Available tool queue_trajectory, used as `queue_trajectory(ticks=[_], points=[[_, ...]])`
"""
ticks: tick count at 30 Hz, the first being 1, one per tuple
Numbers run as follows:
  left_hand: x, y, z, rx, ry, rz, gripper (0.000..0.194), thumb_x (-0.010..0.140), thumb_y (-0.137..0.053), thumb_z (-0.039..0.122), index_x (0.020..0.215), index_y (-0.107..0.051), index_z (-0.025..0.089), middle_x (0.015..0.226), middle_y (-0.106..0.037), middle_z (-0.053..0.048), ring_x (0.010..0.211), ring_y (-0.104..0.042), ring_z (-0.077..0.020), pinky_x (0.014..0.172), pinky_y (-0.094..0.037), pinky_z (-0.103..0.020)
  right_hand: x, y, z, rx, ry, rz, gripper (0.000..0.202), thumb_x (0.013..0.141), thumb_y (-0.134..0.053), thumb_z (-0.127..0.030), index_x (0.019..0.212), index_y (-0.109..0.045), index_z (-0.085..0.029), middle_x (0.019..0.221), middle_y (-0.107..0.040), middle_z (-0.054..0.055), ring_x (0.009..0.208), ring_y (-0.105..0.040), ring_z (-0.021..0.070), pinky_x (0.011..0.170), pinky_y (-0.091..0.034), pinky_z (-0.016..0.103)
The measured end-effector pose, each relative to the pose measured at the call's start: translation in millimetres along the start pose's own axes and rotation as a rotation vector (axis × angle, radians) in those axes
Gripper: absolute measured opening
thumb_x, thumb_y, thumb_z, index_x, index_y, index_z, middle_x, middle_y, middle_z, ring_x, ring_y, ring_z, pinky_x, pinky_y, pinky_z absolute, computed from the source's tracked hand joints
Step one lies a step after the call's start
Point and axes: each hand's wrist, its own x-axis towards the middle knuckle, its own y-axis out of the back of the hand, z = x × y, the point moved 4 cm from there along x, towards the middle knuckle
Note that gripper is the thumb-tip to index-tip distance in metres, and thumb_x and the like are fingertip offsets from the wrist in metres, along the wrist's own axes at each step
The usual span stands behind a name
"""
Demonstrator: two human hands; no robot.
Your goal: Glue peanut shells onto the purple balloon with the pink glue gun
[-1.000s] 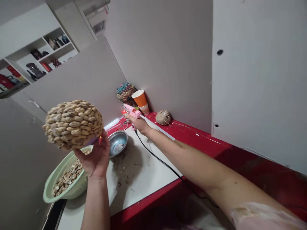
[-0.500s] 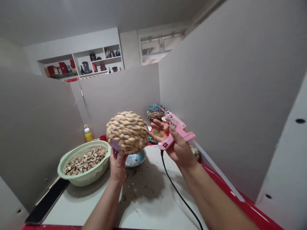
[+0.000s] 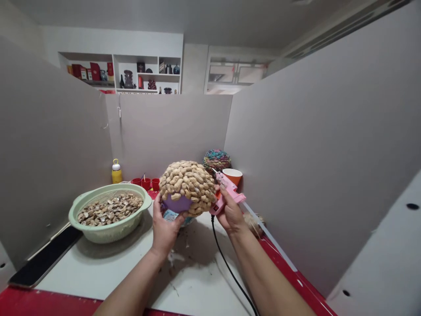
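Note:
A purple balloon [image 3: 177,203] covered over most of its surface with peanuts in the shell [image 3: 187,177] is held up in front of me. My left hand [image 3: 166,227] grips it from below and the left, thumb and fingers apart around the bare purple patch. My right hand [image 3: 230,211] is closed around the handle of a pink glue gun [image 3: 226,188], its nozzle pointing up and to the left. The right fingertips are close to the ball's right side; whether they touch it I cannot tell. Behind the ball, a blue-stained bowl [image 3: 171,216] is partly hidden.
At left stands a green colander [image 3: 108,232] of shell pieces, beside a black phone-like slab [image 3: 46,259]. Red cups [image 3: 146,183], a yellow bottle [image 3: 116,173], an orange cup [image 3: 233,176] and a multicoloured ball [image 3: 217,159] are behind. A black cord [image 3: 226,265] crosses the white board [image 3: 197,294]. Grey partitions surround the table.
The ball has turned, so more of its purple patch faces me. My right hand with the glue gun has come in nearer to the ball. The camera view has shifted and levelled.

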Motion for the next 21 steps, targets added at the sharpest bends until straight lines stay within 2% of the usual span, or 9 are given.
queue_trajectory(ticks=[5, 10, 15, 21], points=[[-5, 2.1, 3, 0.296, -0.162, 0.055, 0.087, 0.068, -0.083, 0.039, 0.142, -0.042, 0.023, 0.144, -0.049, -0.017, 0.135, -0.045, -0.0347, 0.113, -0.034, -0.053, 7, 9, 18, -0.041, -0.043, 0.022, 0.030, 0.068, -0.080, -0.041, 0.091, -0.067, -0.026, 0.092, -0.077, 0.000, 0.092, -0.073, 0.0250, 0.071, -0.063, 0.035], [-12, -0.6, 1, 0.369, -0.246, 0.066, 0.085, 0.072, -0.080, 0.041, 0.145, -0.039, 0.023, 0.145, -0.047, -0.018, 0.137, -0.043, -0.0354, 0.114, -0.033, -0.055, 12, 23, 28, -0.086, -0.072, 0.017, 0.029, 0.072, -0.075, -0.041, 0.096, -0.068, -0.027, 0.085, -0.077, 0.001, 0.097, -0.073, 0.0272, 0.077, -0.063, 0.041], [-15, -3.1, -3, 0.431, -0.266, 0.056, 0.087, 0.073, -0.079, 0.046, 0.145, -0.037, 0.021, 0.146, -0.046, -0.021, 0.139, -0.040, -0.0366, 0.113, -0.033, -0.056, 17, 32, 36, -0.103, -0.087, 0.016, 0.033, 0.070, -0.075, -0.042, 0.099, -0.068, -0.028, 0.090, -0.078, 0.002, 0.100, -0.072, 0.0273, 0.082, -0.062, 0.043], [-9, 0.5, -6, 0.528, -0.194, 0.072, 0.086, 0.069, -0.080, 0.036, 0.143, -0.040, 0.020, 0.142, -0.050, -0.021, 0.135, -0.044, -0.0388, 0.110, -0.035, -0.057, 20, 37, 50, -0.126, -0.116, 0.048, 0.028, 0.069, -0.077, -0.038, 0.091, -0.066, -0.025, 0.084, -0.078, 0.001, 0.091, -0.074, 0.0263, 0.073, -0.064, 0.040]])
